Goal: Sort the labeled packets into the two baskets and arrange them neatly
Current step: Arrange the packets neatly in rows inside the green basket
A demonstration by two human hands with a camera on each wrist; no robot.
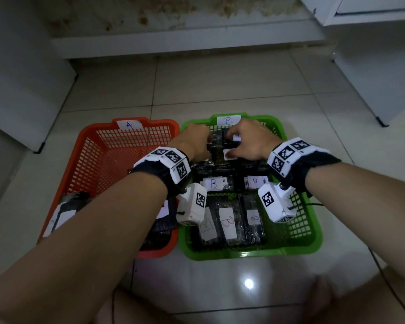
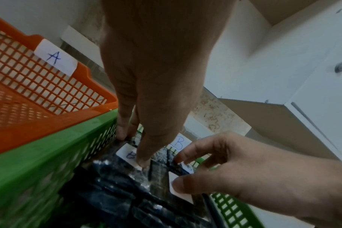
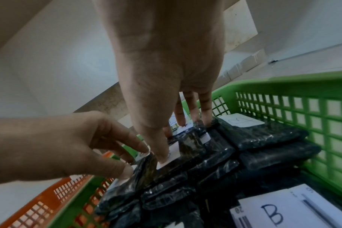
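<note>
Pinching a far-row packet [image 2: 127,155] against the left wall of the green basket [image 1: 299,242], the left hand [image 1: 192,141] grips its edge. Film-wrapped, apparently soft and slippery; grip by the edges. The right hand [image 1: 248,141] presses a neighbouring packet's label [image 1: 229,154], fingers curled. Packed rows crowd access; the orange basket [image 1: 91,155] adjoins left.

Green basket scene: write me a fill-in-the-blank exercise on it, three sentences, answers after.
1. Both hands, the left hand and the right hand, work at the far end of the ____ basket.
2. The orange basket carries a paper tag marked ____.
3. The dark packets in the green basket bear white labels with the letter ____.

Missing words: green; A; B
</note>
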